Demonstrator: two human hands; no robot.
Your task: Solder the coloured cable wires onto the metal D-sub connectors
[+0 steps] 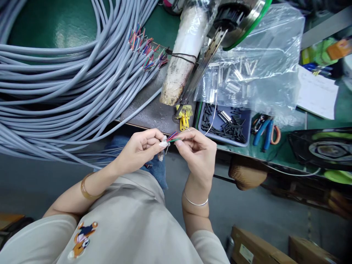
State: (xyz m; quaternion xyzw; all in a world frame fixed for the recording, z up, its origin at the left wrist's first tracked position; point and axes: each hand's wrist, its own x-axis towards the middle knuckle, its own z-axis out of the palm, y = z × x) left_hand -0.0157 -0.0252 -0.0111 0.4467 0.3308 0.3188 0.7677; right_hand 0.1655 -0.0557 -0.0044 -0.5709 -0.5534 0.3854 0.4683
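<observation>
My left hand is closed, pinching a bundle of thin coloured wires at its base between thumb and finger. Red, blue, purple and green strands fan out from that pinch toward the right. Thumb and forefinger of my right hand grip a green wire from the same bundle. The grey cable behind these wires is mostly hidden by my left hand. Just beyond my fingers, a yellow clip-like piece sits at the bench edge. A thin pale strand hangs down to the back of my right hand.
Grey cables with stripped ends pile up at left. A wrapped white tube and green-rimmed spool stand ahead. Right of them are a blue tray of black sleeves, a plastic bag of connectors, pliers and a black fan-like object.
</observation>
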